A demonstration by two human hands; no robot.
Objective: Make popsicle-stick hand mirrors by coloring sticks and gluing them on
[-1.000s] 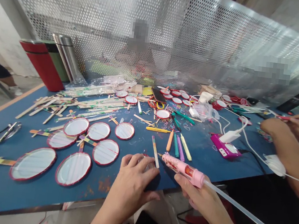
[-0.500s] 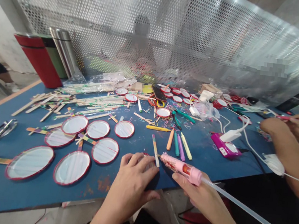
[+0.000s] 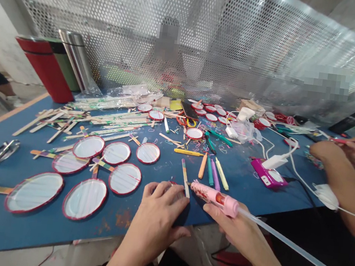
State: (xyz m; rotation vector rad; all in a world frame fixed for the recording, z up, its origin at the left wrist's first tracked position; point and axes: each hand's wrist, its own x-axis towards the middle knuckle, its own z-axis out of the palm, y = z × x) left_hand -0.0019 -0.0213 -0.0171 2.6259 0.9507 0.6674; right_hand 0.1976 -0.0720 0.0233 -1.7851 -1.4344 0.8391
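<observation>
My right hand (image 3: pixel 233 228) grips a pink hot glue gun (image 3: pixel 221 200), and a long clear glue stick (image 3: pixel 293 242) trails from its back end. The gun's nozzle is close to a craft stick (image 3: pixel 185 178) with a coloured upper part and a bare lower end. My left hand (image 3: pixel 161 211) is curled down over a round red-rimmed disc (image 3: pixel 171 184), mostly hidden beneath it. Its fingertips are beside the stick's lower end. On the left lie several red-rimmed white discs (image 3: pixel 85 199) with coloured craft-stick handles.
Markers (image 3: pixel 210 171) lie beyond my hands. Green-handled pliers (image 3: pixel 210 141), loose craft sticks (image 3: pixel 59 120) and bottles (image 3: pixel 47 69) stand or lie farther back. A purple power strip (image 3: pixel 267 174) with white cables is to the right, near a co-worker's arm (image 3: pixel 342 183). A perforated metal screen (image 3: pixel 129 23) borders the table.
The view has shifted very slightly. Both hands, the glue gun and the craft stick keep nearly the same positions.
</observation>
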